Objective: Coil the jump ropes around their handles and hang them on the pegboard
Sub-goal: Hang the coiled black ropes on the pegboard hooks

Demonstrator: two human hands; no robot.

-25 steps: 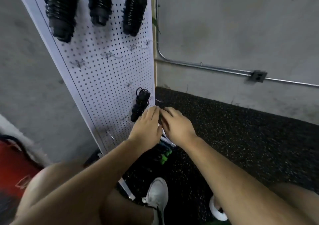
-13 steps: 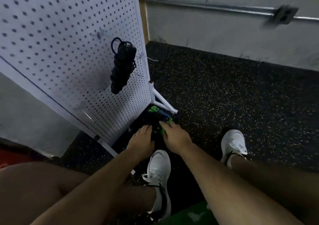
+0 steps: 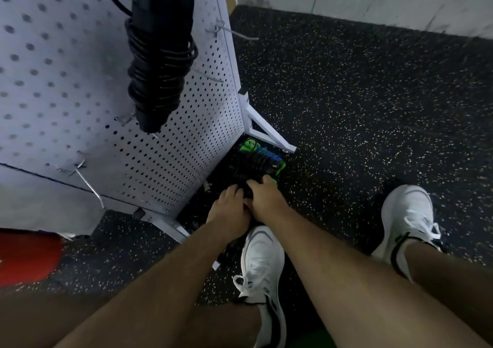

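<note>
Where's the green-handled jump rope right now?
Head view, centre: the green-handled jump rope lies on the floor at the pegboard's lower right corner, beside its white support foot, just past the left hand and right hand.

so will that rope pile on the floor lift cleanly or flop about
Probably floppy: the rope pile lies in loose tangled cords, so strands would likely trail. The green handles look rigid, likely the better grip.

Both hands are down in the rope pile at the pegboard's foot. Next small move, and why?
Probably close a grip on one rope's handles and lift it clear. The left hand and right hand are on the dark rope pile; one coiled rope already hangs on the pegboard, with an empty hook nearby.
</note>
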